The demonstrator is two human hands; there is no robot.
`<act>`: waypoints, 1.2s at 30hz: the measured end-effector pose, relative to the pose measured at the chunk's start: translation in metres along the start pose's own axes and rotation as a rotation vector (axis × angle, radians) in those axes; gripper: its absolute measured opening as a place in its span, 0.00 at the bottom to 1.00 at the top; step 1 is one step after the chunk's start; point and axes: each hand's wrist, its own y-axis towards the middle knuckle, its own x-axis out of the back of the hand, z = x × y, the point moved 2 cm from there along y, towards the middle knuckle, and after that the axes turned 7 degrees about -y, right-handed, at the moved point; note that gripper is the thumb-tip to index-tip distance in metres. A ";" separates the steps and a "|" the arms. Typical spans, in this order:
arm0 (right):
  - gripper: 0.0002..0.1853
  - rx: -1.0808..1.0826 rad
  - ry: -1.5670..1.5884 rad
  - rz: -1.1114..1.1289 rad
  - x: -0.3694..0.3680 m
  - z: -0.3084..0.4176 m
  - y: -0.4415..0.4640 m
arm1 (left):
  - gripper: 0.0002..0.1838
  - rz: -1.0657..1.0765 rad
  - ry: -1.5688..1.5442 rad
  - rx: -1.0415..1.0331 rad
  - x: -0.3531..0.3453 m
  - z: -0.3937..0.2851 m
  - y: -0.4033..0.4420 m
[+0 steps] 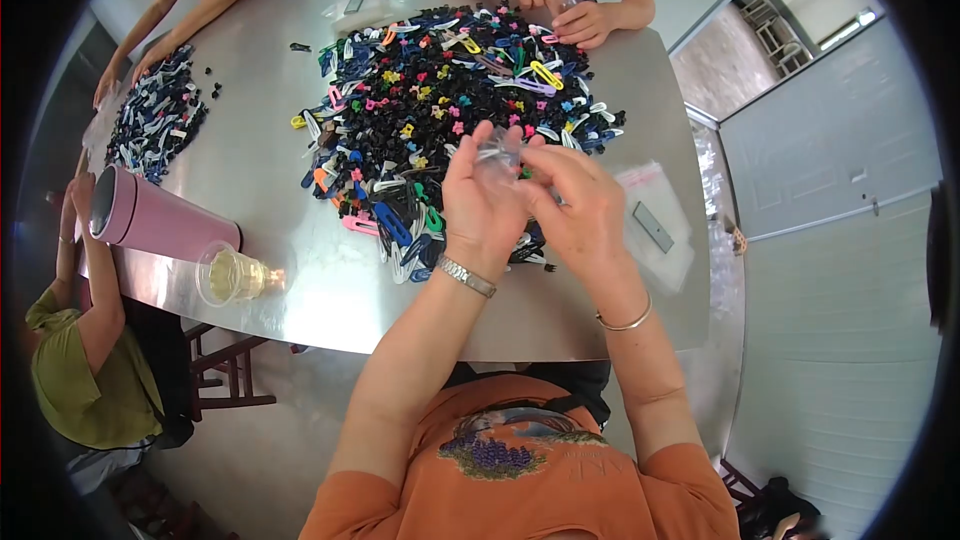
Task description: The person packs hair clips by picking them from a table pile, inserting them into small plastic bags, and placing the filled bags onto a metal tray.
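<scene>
Both my hands meet over the near side of a big pile of hair clips (430, 90) in many colours. My left hand (484, 205), palm up with curled fingers, holds a small clear plastic bag (497, 158) that has something small and dark near its top. My right hand (580, 200) pinches the bag's right side between thumb and fingers. What lies inside the bag is too small to tell. To the right of my right hand lies a stack of clear bags (660, 260) with a grey rectangular block (652, 227) on it.
A pink tumbler (170, 215) lies or leans at the left, beside a clear cup (232, 275) of yellowish liquid. A smaller clip pile (160, 120) is at the far left. More bags (360, 12) lie at the back. Other people's hands work around the table (330, 310).
</scene>
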 end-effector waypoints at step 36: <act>0.10 -0.910 -0.486 -0.233 0.229 -0.262 -0.268 | 0.14 0.795 2.213 -0.412 0.035 0.077 -0.029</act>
